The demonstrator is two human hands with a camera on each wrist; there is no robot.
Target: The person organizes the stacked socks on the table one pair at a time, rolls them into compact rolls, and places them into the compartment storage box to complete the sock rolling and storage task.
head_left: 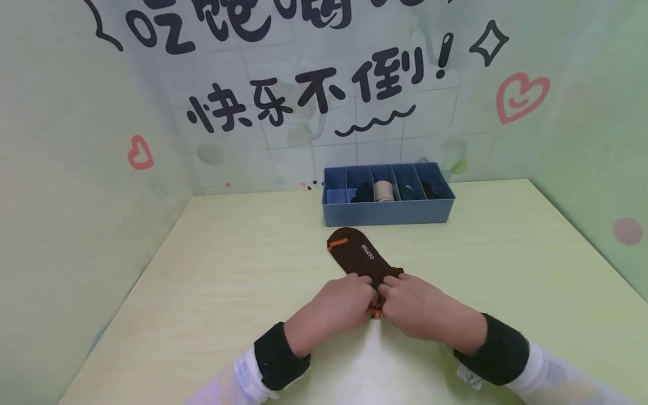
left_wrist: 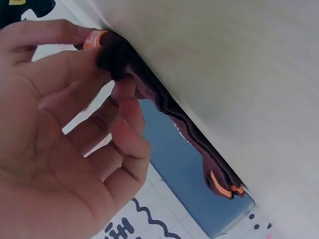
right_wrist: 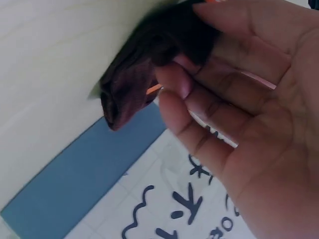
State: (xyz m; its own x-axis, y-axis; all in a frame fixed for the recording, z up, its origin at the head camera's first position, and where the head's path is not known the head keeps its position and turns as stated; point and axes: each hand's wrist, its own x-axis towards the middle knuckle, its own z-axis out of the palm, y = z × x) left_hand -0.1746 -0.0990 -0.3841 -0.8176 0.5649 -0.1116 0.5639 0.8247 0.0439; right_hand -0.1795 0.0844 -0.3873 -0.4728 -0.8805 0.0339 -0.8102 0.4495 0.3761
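A pair of dark brown socks (head_left: 356, 256), stacked one on the other, lies flat on the table with the toes pointing away from me. White "COTTON" lettering and an orange toe stripe mark the upper one. My left hand (head_left: 349, 301) pinches the socks near the cuff from the left side. From the right, my right hand (head_left: 417, 306) grips the same cuff end, its fingers close to the left ones. Orange cuff trim (left_wrist: 94, 40) shows at the left fingertips in the left wrist view. In the right wrist view dark fabric (right_wrist: 129, 84) bunches at the right fingers.
Beyond the toes stands a blue divided box (head_left: 387, 214) by the back wall. Several of its compartments hold rolled items, among them a pale pink roll (head_left: 383, 191) and dark ones. Printed panels (head_left: 304, 135) enclose the pale wooden table (head_left: 243, 253) at the back and sides.
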